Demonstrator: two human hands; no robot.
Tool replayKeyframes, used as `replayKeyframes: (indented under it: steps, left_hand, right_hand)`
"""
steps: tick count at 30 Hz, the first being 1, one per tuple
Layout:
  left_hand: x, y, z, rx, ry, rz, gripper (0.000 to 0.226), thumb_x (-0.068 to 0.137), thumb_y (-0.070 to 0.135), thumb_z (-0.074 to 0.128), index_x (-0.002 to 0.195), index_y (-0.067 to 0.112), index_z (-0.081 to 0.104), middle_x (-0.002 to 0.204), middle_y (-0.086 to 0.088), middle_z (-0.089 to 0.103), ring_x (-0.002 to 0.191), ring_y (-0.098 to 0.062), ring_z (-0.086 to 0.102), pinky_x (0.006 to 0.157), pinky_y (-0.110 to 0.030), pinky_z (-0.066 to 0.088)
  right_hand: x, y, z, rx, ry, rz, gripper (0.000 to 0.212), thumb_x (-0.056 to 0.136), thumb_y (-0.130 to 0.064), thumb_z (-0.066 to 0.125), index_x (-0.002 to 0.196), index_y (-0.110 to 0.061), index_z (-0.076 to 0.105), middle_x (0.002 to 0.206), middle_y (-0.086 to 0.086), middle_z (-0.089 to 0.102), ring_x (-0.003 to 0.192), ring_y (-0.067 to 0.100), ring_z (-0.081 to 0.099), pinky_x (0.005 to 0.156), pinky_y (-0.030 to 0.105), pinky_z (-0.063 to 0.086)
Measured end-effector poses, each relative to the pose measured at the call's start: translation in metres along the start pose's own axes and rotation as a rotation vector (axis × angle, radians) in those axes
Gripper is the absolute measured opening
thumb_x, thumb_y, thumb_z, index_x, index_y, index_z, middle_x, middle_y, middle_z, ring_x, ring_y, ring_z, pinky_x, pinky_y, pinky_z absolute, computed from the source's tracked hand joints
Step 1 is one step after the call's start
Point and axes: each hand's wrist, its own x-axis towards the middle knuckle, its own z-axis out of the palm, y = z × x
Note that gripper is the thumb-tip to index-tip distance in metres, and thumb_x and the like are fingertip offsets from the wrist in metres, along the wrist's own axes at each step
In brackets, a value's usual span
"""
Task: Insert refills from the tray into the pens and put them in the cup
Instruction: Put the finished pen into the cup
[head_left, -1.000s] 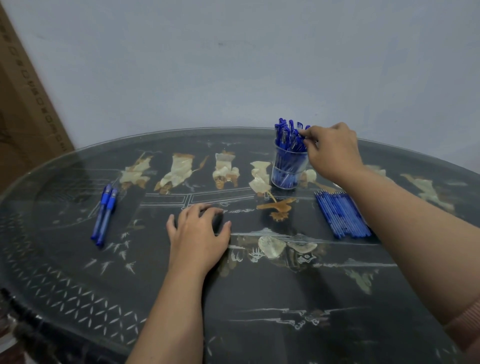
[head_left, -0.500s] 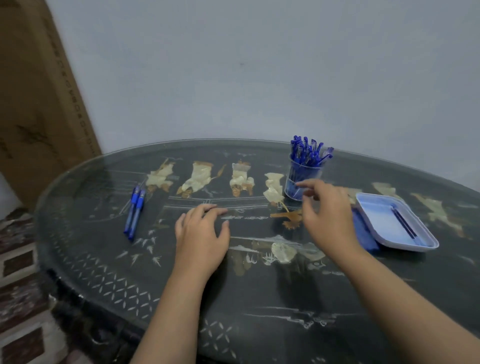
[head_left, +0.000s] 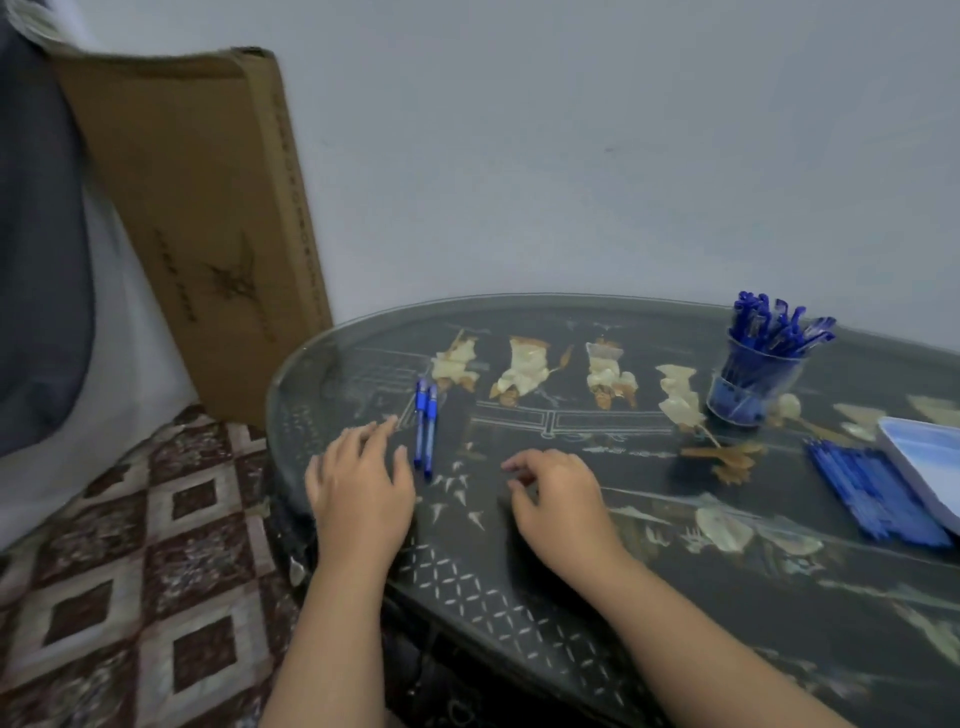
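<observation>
Beside the two pens (head_left: 425, 431) now, left hand (head_left: 358, 491) flat, right hand (head_left: 561, 496) off the cup (head_left: 753, 387), grips slack, empty.

No legible text found. The cardboard box (head_left: 208, 208) leaning against the wall carries a dark star-shaped mark low on its face. Lines of dark print run along its face and side edge, all too blurred to read. Any marking on the 2 pens (head_left: 425, 431) lying on the table is too small to tell.
</observation>
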Motion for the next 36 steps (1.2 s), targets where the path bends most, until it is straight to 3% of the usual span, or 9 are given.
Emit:
replayKeyframes:
  steps: [5,14,21,26,32,36]
  left_hand:
    - [0.006,-0.008,0.007,0.026,-0.057,-0.024,0.043,0.103,0.04,0.034,0.146,0.036,0.039,0.155,0.011,0.032,0.147,-0.012,0.016,0.12,-0.044,0.001]
    - [0.004,-0.012,0.015,0.151,-0.074,-0.026,0.043,0.103,0.043,0.028,0.145,0.039,0.039,0.156,0.014,0.03,0.146,-0.013,0.018,0.12,-0.045,0.007]
    - [0.003,-0.013,0.016,0.164,-0.083,-0.029,0.043,0.103,0.043,0.03,0.144,0.039,0.04,0.157,0.014,0.028,0.147,-0.013,0.015,0.121,-0.046,0.006]
    - [0.004,-0.013,0.014,0.144,-0.092,-0.032,0.043,0.103,0.043,0.03,0.144,0.039,0.041,0.157,0.014,0.028,0.147,-0.012,0.015,0.121,-0.045,0.006]
    - [0.009,-0.006,0.006,-0.008,-0.082,-0.051,0.044,0.101,0.04,0.041,0.145,0.034,0.041,0.154,0.009,0.034,0.145,-0.015,0.023,0.12,-0.047,0.011]
    - [0.003,0.021,0.012,-0.094,-0.066,0.18,0.046,0.097,0.038,0.053,0.142,0.037,0.044,0.148,0.011,0.043,0.14,-0.015,0.033,0.116,-0.044,0.022]
  right_hand:
    - [0.04,-0.034,0.035,0.034,-0.037,0.053,0.023,0.095,-0.024,0.057,0.115,-0.018,0.068,0.109,0.002,0.068,0.106,0.02,0.059,0.095,0.033,0.046]
    - [0.079,-0.057,0.071,-0.044,0.034,0.239,0.035,0.092,-0.04,0.061,0.109,-0.011,0.07,0.108,0.009,0.066,0.106,0.027,0.059,0.092,0.038,0.048]
    - [0.087,-0.07,0.076,-0.03,0.034,0.374,0.02,0.087,-0.023,0.056,0.084,-0.012,0.072,0.084,0.009,0.068,0.086,0.029,0.064,0.08,0.041,0.054]
    - [0.087,-0.066,0.068,0.054,0.062,0.477,0.017,0.087,-0.02,0.058,0.087,-0.012,0.072,0.087,0.008,0.068,0.087,0.029,0.063,0.077,0.034,0.053]
    - [0.056,-0.031,0.025,0.124,0.113,0.424,0.019,0.089,-0.02,0.058,0.1,-0.018,0.074,0.098,0.002,0.067,0.088,0.022,0.059,0.071,0.029,0.044]
    - [0.019,0.017,-0.009,0.039,0.167,0.322,0.019,0.088,-0.019,0.059,0.102,-0.022,0.072,0.099,0.002,0.063,0.096,0.024,0.058,0.086,0.036,0.046]
